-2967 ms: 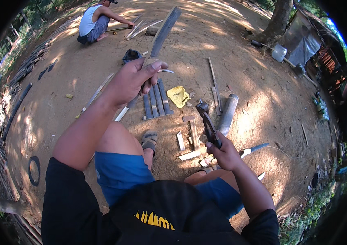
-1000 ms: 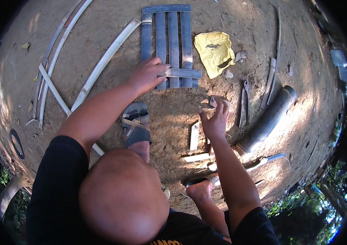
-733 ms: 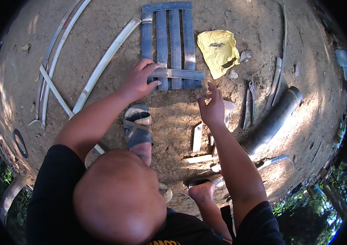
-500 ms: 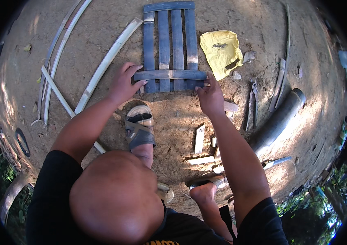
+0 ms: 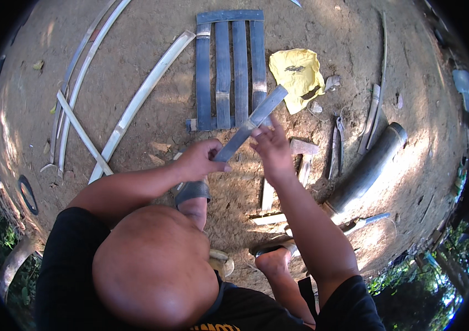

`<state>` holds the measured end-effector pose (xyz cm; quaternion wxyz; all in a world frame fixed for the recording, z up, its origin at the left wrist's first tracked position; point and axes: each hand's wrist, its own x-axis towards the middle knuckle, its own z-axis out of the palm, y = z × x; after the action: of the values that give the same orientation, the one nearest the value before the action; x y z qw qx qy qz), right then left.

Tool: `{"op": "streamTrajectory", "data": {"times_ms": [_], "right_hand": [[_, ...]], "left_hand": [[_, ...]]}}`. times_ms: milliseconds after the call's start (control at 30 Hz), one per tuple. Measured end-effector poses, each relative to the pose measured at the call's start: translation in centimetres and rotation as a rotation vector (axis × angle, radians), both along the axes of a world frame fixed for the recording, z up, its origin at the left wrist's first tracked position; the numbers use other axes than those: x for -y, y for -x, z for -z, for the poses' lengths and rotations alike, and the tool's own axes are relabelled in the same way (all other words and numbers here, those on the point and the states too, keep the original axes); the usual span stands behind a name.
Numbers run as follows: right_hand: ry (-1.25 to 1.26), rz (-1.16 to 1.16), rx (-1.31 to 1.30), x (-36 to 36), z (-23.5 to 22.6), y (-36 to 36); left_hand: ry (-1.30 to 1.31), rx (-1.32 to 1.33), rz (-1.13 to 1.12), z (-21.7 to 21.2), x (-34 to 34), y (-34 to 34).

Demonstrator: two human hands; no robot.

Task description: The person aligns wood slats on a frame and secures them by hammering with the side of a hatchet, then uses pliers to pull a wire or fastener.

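A short dark bamboo strip (image 5: 255,121) is raised at a slant above the lower end of a slatted bamboo frame (image 5: 223,66). My left hand (image 5: 198,160) pinches the strip's near end between thumb and fingers. Beside the strip's middle is my right hand (image 5: 274,151), its bent fingers apart and a fingertip close to or touching the edge. The frame lies flat on the ground: several dark upright slats with a crosspiece (image 5: 230,16) over the far end. Another crosspiece (image 5: 192,124) shows at the near end, partly beneath the slats.
Right of the frame lie a crumpled yellow sheet (image 5: 296,60), pliers (image 5: 337,138), a hammer (image 5: 304,148) and a thick dark bamboo tube (image 5: 369,168). A blue-ended tool (image 5: 369,220) is near my right forearm. Long pale bamboo strips (image 5: 140,102) lie on the left. My sandalled foot (image 5: 193,192) is close below.
The short strip has been lifted off the slats, turned aslant and brought nearer me. My left hand moved right and nearer; my right hand came off the strip's right end toward its middle.
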<state>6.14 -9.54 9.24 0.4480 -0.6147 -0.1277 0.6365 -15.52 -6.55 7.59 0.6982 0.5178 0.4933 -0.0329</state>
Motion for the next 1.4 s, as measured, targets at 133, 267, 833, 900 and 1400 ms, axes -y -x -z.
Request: {"op": "streamTrajectory", "data": {"times_ms": [133,267,833,900,1400], "right_hand": [[0.031,-0.525,0.327,4.1,-2.6,5.1],[-0.202,-0.816,0.707,5.6,0.4,2.8],[-0.098,-0.722,1.266,-4.9,4.1,-5.8],[-0.032,-0.639,1.221,-4.6,4.1,-5.2],[0.083,-0.45,0.904,-3.1,5.8,-4.1]], "left_hand": [[-0.043,0.208,0.148,0.2,4.2,0.0],[-0.355,0.107,0.532,-1.4,0.4,1.2],[-0.892,-0.348,0.36,1.9,-9.1,3.2],[-0.955,-0.376,0.304,2.6,-8.5,3.9],[-0.92,-0.394,0.24,2.5,-8.5,5.7]]}}
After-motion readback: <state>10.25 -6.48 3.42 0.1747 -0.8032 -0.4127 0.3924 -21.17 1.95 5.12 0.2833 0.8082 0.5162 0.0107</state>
